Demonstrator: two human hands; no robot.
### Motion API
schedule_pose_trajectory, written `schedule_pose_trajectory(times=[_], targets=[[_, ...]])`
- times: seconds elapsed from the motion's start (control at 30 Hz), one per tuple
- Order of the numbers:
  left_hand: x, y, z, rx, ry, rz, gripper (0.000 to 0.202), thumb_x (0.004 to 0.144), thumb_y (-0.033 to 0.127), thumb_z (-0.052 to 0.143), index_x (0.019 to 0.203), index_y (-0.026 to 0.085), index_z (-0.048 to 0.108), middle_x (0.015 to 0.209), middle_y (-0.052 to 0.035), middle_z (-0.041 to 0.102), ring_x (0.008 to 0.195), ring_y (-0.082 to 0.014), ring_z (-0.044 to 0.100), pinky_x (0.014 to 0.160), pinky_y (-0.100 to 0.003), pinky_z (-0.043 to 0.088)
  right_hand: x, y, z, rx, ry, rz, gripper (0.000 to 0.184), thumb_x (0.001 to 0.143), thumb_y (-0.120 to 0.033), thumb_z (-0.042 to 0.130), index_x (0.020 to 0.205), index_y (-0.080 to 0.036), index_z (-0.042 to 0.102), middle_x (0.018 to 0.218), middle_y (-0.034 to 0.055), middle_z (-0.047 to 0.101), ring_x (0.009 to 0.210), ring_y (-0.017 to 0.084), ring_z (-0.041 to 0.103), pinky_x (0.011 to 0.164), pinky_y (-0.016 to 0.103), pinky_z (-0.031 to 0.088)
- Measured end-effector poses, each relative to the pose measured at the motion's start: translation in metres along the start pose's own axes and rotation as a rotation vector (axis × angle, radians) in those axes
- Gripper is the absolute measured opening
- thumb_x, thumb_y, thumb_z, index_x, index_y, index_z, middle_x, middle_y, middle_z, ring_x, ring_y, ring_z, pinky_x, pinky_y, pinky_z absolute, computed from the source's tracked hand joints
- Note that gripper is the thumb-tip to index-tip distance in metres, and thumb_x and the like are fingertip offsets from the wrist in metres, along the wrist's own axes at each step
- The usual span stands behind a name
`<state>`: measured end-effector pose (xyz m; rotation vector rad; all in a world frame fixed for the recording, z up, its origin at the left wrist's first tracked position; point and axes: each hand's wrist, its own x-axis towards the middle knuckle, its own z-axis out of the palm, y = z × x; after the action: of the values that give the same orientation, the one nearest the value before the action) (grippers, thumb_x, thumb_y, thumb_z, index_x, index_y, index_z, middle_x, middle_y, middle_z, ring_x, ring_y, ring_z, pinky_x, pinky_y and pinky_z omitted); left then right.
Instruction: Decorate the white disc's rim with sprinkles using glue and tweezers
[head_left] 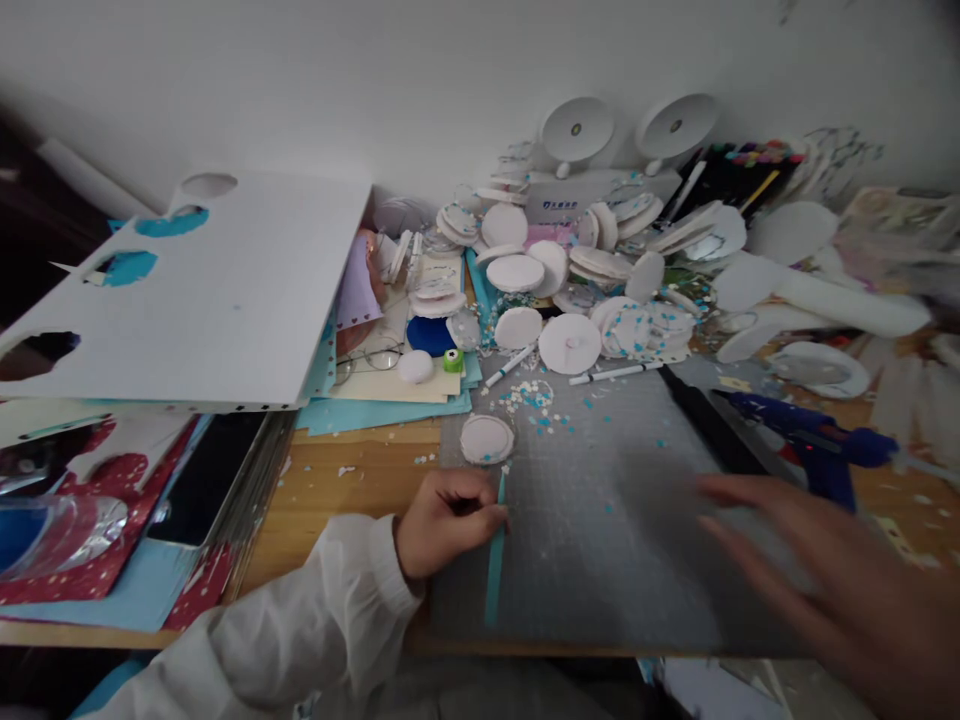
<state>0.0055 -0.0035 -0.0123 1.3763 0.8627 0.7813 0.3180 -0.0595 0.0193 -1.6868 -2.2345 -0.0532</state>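
My left hand [450, 520] rests on the left edge of a grey cutting mat [600, 500], fingers pinched on a thin teal paper strip [495, 570] that lies along the mat. My right hand [810, 570] hovers blurred over the mat's right side, fingers stretched out and apart, holding nothing. A white round disc [487, 438] with teal flecks lies just beyond my left hand. Teal and white confetti [536, 400] is scattered on the mat's far part.
A heap of white discs [570, 280] and white pens [615, 373] fills the back. A blue glue gun [817, 440] lies at the right. A white foam board with round holes [202, 290] covers paper stacks at the left. Glasses [371, 357] and a green punch [452, 360] lie on the papers.
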Motion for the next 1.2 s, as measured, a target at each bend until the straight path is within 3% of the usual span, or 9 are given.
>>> schedule_pose_trajectory(times=[0.07,0.13,0.2,0.3,0.47,0.8,1.0,1.13,1.2], targets=[[0.0,0.001,0.0,0.009,-0.01,-0.006,0.038,0.078,0.039,0.061,0.051,0.012,0.056,0.05,0.001,0.044,0.049,-0.0086,0.038,0.049,-0.022,0.029,0.028,-0.046,0.01,0.111,-0.022,-0.281,0.018,0.088,-0.029,0.047,0.103,-0.021,0.052,0.094,0.0079,0.066,0.086,0.019,0.063,0.073,0.032,0.051],[0.0,0.001,0.001,0.005,-0.005,-0.005,0.039,0.077,0.039,0.061,0.05,0.013,0.053,0.05,0.0021,0.041,0.048,-0.0081,0.036,0.048,-0.022,0.028,0.051,-0.08,0.027,0.146,0.002,-0.491,0.006,0.086,-0.023,0.048,0.089,-0.019,0.051,0.082,0.0054,0.064,0.075,0.019,0.06,0.066,0.033,0.048],[0.0,0.001,0.001,-0.009,0.012,0.013,0.04,0.076,0.038,0.063,0.047,0.013,0.048,0.049,0.0033,0.038,0.048,-0.0074,0.033,0.047,-0.022,0.026,0.068,-0.101,0.043,0.154,0.061,-0.646,0.008,0.084,-0.016,0.044,0.078,-0.019,0.049,0.071,0.0026,0.06,0.064,0.017,0.054,0.058,0.032,0.041],[-0.001,-0.001,0.001,-0.022,0.024,0.031,0.042,0.075,0.036,0.064,0.046,0.014,0.046,0.047,0.0031,0.04,0.048,-0.0073,0.035,0.047,-0.021,0.027,0.081,-0.114,0.059,0.134,0.181,-0.801,0.015,0.084,-0.011,0.04,0.073,-0.019,0.047,0.062,-0.0001,0.053,0.057,0.015,0.046,0.055,0.032,0.032],[-0.003,-0.003,0.004,-0.063,-0.053,0.007,0.037,0.076,0.034,0.064,0.05,0.012,0.05,0.049,0.0008,0.048,0.049,-0.0082,0.041,0.048,-0.02,0.031,0.084,-0.113,0.06,0.116,0.309,-0.914,0.015,0.087,-0.01,0.037,0.077,-0.018,0.045,0.057,-0.0026,0.046,0.052,0.014,0.04,0.055,0.032,0.025],[0.002,0.003,0.005,0.016,-0.032,-0.052,0.039,0.08,0.037,0.057,0.051,0.012,0.051,0.05,0.0017,0.045,0.051,-0.0082,0.039,0.05,-0.02,0.031,0.082,-0.107,0.07,0.089,0.266,-0.88,0.014,0.085,-0.007,0.038,0.078,-0.019,0.044,0.059,-0.0015,0.046,0.055,0.015,0.039,0.057,0.032,0.024],[0.004,0.007,0.002,-0.069,-0.163,-0.044,0.037,0.083,0.035,0.056,0.054,0.012,0.051,0.051,0.0011,0.048,0.049,-0.0084,0.043,0.049,-0.02,0.033,0.082,-0.102,0.068,0.166,0.203,-0.908,0.018,0.084,-0.008,0.038,0.073,-0.02,0.046,0.057,-0.0013,0.043,0.056,0.016,0.036,0.057,0.032,0.023],[0.001,0.01,0.0,0.037,-0.162,0.134,0.039,0.087,0.029,0.049,0.052,0.013,0.054,0.049,-0.0011,0.05,0.049,-0.0101,0.046,0.05,-0.022,0.036,0.082,-0.095,0.069,0.352,0.141,-0.846,0.022,0.084,-0.007,0.039,0.067,-0.021,0.04,0.055,-0.0025,0.041,0.057,0.014,0.035,0.059,0.031,0.027],[-0.001,0.011,-0.003,0.186,-0.078,0.309,0.032,0.088,0.021,0.045,0.062,0.013,0.061,0.053,-0.0034,0.055,0.052,-0.0118,0.05,0.053,-0.024,0.038,0.081,-0.088,0.073,0.609,0.085,-0.667,0.023,0.081,-0.005,0.042,0.066,-0.021,0.036,0.056,-0.0036,0.04,0.057,0.013,0.036,0.059,0.029,0.029]])
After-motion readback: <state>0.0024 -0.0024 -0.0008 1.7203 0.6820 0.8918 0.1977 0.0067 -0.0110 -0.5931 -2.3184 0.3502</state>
